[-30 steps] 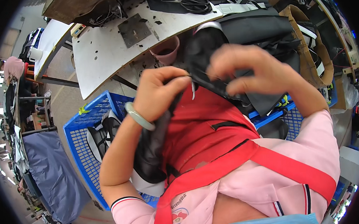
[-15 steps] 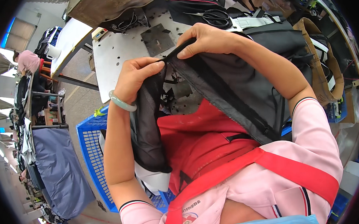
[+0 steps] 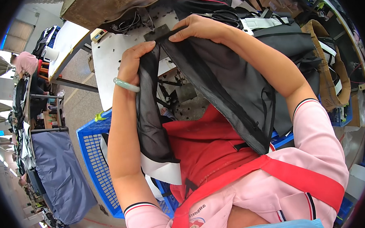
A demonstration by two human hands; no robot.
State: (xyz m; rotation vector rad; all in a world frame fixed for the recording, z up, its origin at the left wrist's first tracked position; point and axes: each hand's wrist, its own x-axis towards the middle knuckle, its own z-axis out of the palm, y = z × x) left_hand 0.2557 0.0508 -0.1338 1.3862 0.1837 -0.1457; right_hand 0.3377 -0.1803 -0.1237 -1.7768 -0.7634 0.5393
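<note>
Between my two hands a black mesh fabric piece (image 3: 151, 103) is held up, its dark edge band stretched from one hand to the other. My left hand (image 3: 135, 60) pinches the band with thumb and fingers; a pale green bangle circles that wrist. Farther right and a little higher, my right hand (image 3: 198, 29) grips the same band. From there the piece hangs in two sides, with a dark strip and mesh running down the right side toward my red apron (image 3: 208, 133). A white panel (image 3: 162, 170) shows below the left side's lower end.
Beyond my hands is a white table (image 3: 109, 56) littered with small black scraps, under a metal machine housing (image 3: 111, 8). A blue plastic basket (image 3: 94, 153) stands at my left. Dark fabric and a cardboard box (image 3: 329, 73) are at the right. Another person (image 3: 26, 63) sits far left.
Both hands have moved up and away from my body, carrying the mesh fabric piece. Its edge now reaches over the metal plate on the table, and more white panel shows below.
</note>
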